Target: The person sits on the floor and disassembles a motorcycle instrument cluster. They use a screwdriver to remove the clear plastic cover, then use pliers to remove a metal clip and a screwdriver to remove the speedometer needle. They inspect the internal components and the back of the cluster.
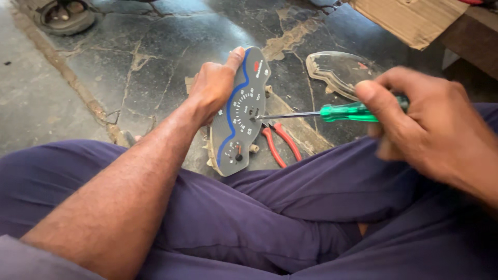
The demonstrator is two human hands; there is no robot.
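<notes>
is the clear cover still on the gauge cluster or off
Off. The clear cover lies apart on the floor, while the left hand holds the bare-faced gauge cluster.

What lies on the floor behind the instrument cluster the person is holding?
Red-handled pliers lie behind the instrument cluster; only their handles show, the jaws covered by it. A clear lens cover lies farther off.

The gauge panel (239, 111) stands on edge between the hands, left hand (212, 85) behind it, screwdriver (332, 112) touching its face from the right. Pliers (280, 144) lie on the floor (155, 57) just right of it; a lens cover (337, 70) lies farther back.
</notes>
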